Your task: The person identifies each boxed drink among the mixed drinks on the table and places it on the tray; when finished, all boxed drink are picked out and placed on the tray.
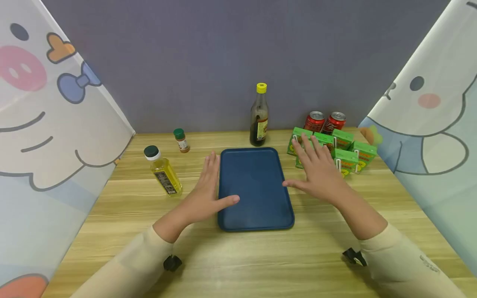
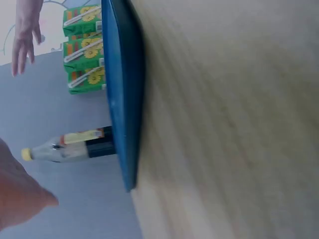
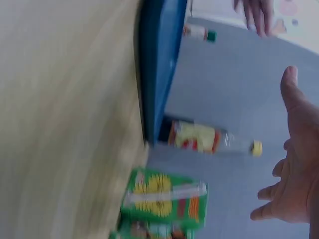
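Note:
A dark blue rectangular tray (image 1: 255, 188) lies on the wooden table between the two hands. My left hand (image 1: 208, 188) is over the tray's left edge, fingers straight and thumb spread, holding nothing. Fingers extended and apart, my right hand (image 1: 322, 169) hovers right of the tray and overlaps several green drink cartons (image 1: 344, 159) in the head view. Each carton has a straw on its side, as the left wrist view shows on one carton (image 2: 83, 54). Past the tray's far edge stands a dark sauce bottle (image 1: 259, 118) with a yellow cap. The right wrist view shows my right hand (image 3: 299, 164) empty.
Left of the tray stand an oil bottle (image 1: 164, 174) with a dark cap and a small spice jar (image 1: 181, 140) with a green lid. Two red cans (image 1: 314, 121) are behind the cartons. A grey wall (image 1: 186, 62) closes off the back; printed panels flank both sides.

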A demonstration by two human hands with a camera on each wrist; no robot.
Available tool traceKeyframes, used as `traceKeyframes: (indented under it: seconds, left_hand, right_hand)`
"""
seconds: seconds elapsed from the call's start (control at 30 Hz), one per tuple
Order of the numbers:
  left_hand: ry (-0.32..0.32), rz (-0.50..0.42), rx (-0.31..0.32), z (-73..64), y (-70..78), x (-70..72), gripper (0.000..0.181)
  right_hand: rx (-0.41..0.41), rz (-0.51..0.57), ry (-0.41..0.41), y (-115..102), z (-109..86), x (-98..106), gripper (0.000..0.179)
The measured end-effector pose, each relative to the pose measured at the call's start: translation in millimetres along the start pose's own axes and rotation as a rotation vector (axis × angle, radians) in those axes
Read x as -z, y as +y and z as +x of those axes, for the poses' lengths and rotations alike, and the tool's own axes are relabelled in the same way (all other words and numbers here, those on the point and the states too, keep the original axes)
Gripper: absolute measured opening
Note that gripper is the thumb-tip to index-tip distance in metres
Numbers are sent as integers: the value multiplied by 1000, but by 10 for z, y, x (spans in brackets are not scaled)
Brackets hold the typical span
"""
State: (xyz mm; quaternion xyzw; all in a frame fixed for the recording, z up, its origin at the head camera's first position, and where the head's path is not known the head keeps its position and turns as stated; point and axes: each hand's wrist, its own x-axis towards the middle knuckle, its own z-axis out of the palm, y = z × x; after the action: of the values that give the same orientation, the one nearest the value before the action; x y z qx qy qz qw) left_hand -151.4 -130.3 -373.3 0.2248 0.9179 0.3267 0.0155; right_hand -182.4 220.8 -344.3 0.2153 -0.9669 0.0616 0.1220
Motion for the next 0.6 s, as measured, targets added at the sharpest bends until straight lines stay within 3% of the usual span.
traceKeyframes:
  seconds: [0.1,0.2,0.3,0.4,0.6]
  left_hand:
    - [-45,-231,62,-15,-53,-7,108]
    - [-101,-357,153,-44,-97,-32,108]
    - [-153,-398,256,-72,-137,-81,111]
    - [-200,-431,344,-94,-175,-150,117]
    - [-266,-488,432,-126,-211,-264,124]
  right_hand:
    - [-61,124,28,222,-45,119,111]
    - [-142,272,60,464,-96,233,104]
    - [-215,382,79,697,-144,306,96]
    - [-273,422,60,891,-193,322,91]
    - [-348,448,-32,1122,-263,245,90]
